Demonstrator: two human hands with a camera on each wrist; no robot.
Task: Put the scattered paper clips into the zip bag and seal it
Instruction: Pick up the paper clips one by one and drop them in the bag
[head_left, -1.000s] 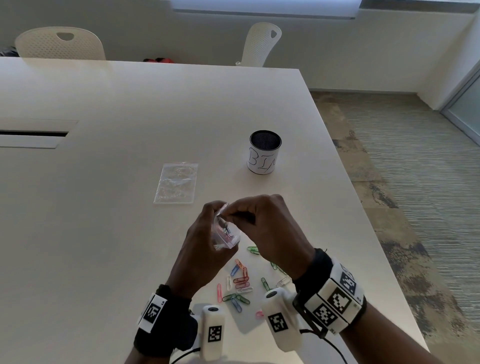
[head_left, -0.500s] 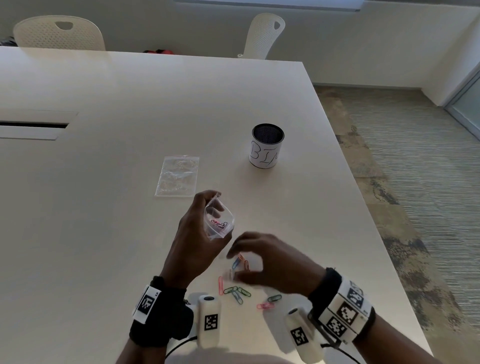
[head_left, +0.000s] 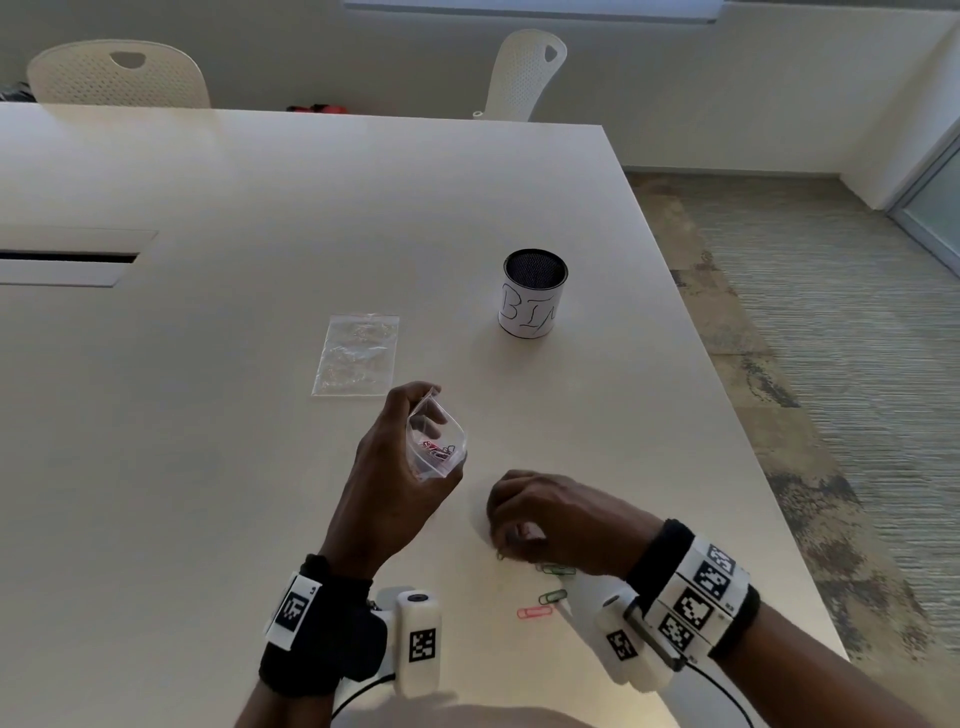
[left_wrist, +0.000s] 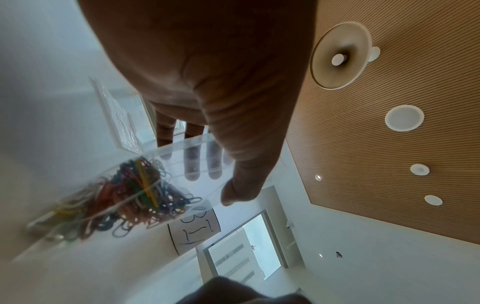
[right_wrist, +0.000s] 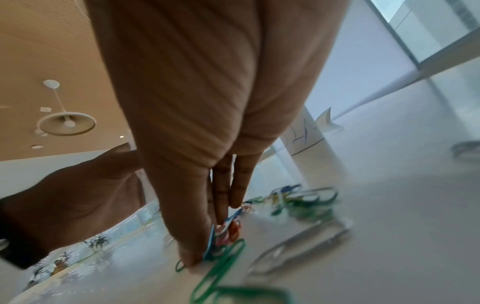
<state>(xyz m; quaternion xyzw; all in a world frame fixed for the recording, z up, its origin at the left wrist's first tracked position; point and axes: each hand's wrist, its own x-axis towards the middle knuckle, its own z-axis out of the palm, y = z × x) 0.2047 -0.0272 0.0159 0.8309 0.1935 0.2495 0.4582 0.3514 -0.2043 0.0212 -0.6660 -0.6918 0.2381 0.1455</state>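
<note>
My left hand (head_left: 410, 441) holds a small clear zip bag (head_left: 436, 449) above the table, mouth open and facing up. Thumb (left_wrist: 241, 193) in front, fingers (left_wrist: 192, 164) behind. Several coloured paper clips (left_wrist: 124, 189) lie bunched in its bottom. My right hand (head_left: 506, 535) is down on the table, to the right of and nearer than the bag. Its thumb and fingertips (right_wrist: 197, 253) pinch a small bunch of blue and red clips (right_wrist: 226, 230) against the tabletop. Loose clips lie beside it: green ones (head_left: 556, 570) and a pink one (head_left: 535, 613).
A second flat zip bag (head_left: 358, 355) lies on the white table (head_left: 208, 467) beyond my left hand. A mesh cup labelled BIN (head_left: 534, 293) stands further right. The table's right edge (head_left: 753, 467) runs close to my right wrist. Two white chairs stand at the far side.
My right hand left the bag's mouth, dropped to the table and now pinches clips there. The left hand keeps holding the open bag, a little further from the right hand.
</note>
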